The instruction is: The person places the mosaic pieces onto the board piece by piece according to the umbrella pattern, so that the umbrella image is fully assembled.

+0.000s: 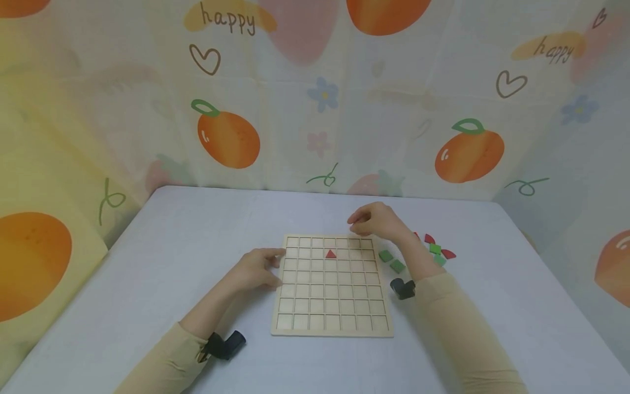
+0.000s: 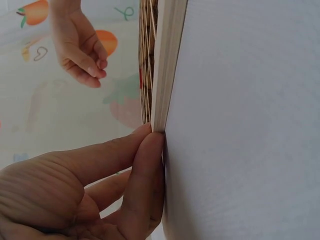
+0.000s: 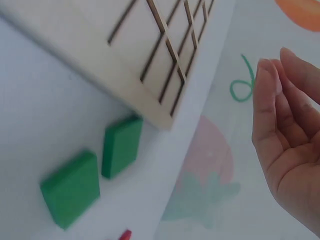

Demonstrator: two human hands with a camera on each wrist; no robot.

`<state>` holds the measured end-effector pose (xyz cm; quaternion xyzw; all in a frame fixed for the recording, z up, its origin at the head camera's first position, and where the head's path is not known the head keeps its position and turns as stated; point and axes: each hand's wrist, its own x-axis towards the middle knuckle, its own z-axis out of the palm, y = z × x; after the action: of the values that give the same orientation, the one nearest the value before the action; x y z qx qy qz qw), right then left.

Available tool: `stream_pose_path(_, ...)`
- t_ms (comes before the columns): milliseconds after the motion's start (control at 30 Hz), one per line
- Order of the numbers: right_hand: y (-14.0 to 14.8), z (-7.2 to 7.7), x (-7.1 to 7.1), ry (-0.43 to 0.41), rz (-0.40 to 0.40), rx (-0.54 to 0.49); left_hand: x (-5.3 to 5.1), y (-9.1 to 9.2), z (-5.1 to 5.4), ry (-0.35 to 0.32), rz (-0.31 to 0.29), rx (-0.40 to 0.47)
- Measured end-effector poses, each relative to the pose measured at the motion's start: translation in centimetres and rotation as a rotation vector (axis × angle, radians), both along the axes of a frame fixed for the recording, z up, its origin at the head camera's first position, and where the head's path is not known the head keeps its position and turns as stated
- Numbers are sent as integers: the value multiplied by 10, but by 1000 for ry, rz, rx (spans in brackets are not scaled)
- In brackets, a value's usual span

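A square-grid wooden board (image 1: 332, 332) lies flat on the table, with one red triangle (image 1: 331, 254) in a cell of its second row from the back. My left hand (image 1: 253, 269) touches the board's left edge with its finger and thumb tips spread along it; the left wrist view shows the fingertips (image 2: 150, 142) against that edge. Above the board's back right corner hovers my right hand (image 1: 378, 221), its fingers loosely bent. In the right wrist view that hand (image 3: 292, 120) shows nothing between finger and thumb.
Two green squares (image 1: 386, 255) (image 1: 397, 266) lie just right of the board. Beyond my right forearm are more green pieces (image 1: 435, 249) and several red ones (image 1: 448, 254). A patterned cloth (image 1: 295, 109) hangs behind the white table (image 1: 197, 219).
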<state>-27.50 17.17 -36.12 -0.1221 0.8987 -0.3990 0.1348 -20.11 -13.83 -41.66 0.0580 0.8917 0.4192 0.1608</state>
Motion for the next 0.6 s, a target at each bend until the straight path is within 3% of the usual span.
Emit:
stream_pose_path(333,47,20,-6,6,-79,41,0,0,1,-19,-2,12)
stream_pose_path(600,88,22,-11,19,-162,107,0,0,1,-16,0,21)
